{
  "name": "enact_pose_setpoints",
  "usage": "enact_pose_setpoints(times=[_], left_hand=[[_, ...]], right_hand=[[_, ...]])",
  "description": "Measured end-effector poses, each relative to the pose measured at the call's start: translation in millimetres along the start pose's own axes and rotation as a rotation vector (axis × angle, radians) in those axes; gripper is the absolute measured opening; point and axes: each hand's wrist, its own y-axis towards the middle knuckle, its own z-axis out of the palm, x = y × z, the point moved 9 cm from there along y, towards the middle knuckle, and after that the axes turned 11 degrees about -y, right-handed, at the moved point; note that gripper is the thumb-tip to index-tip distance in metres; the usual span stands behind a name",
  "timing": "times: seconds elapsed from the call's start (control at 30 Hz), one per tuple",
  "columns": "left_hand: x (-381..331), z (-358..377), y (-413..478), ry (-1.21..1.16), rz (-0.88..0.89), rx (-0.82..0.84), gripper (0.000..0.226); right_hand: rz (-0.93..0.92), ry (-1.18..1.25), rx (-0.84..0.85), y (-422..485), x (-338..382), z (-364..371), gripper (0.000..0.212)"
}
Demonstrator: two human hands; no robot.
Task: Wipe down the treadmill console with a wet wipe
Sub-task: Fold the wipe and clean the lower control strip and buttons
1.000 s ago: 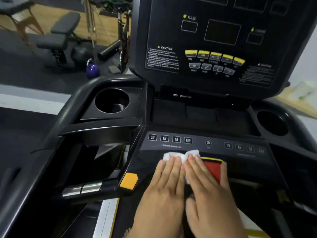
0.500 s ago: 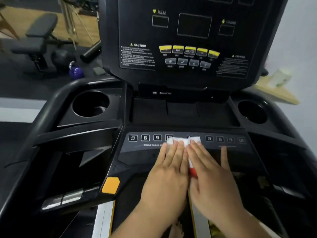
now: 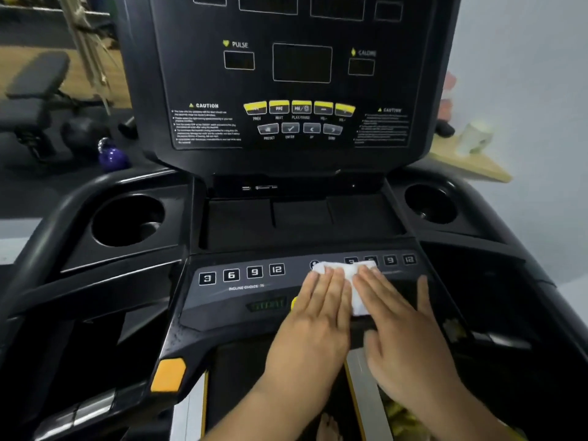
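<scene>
Left hand (image 3: 315,319): I see it flat, fingers straight, pressing the wet wipe (image 3: 351,272).
Right hand (image 3: 404,332): flat too, fingers spread, pressing the same wipe.
Wet wipe: white, under both hands on the treadmill console (image 3: 219,308), touching the right number keys (image 3: 399,260).
Left number keys (image 3: 242,273): uncovered, near my left hand.

I see the treadmill console (image 3: 241,300) as black plastic, satin on its button panel and glossy along the handrail (image 3: 57,218), the wet wipe (image 3: 358,294) soft, white and crumpled, the board (image 3: 471,163) pale matt wood.
</scene>
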Motion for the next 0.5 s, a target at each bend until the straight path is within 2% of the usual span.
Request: enact_pose_setpoints(times=[0.2, 0.33, 0.5], left_hand=[[-14, 12, 1, 0.129, 0.069, 0.018, 0.058], [-22, 17, 8, 0.113, 0.105, 0.050, 0.064], [-38, 21, 20, 0.079, 0.048, -0.011, 0.063]], right_hand=[[0.020, 0.034, -0.023, -21, -8, 7, 0.078], [0.074, -0.027, 0.014, -3, -22, 6, 0.076], [0.077, 0.042, -0.010, -24, -24, 10, 0.076]])
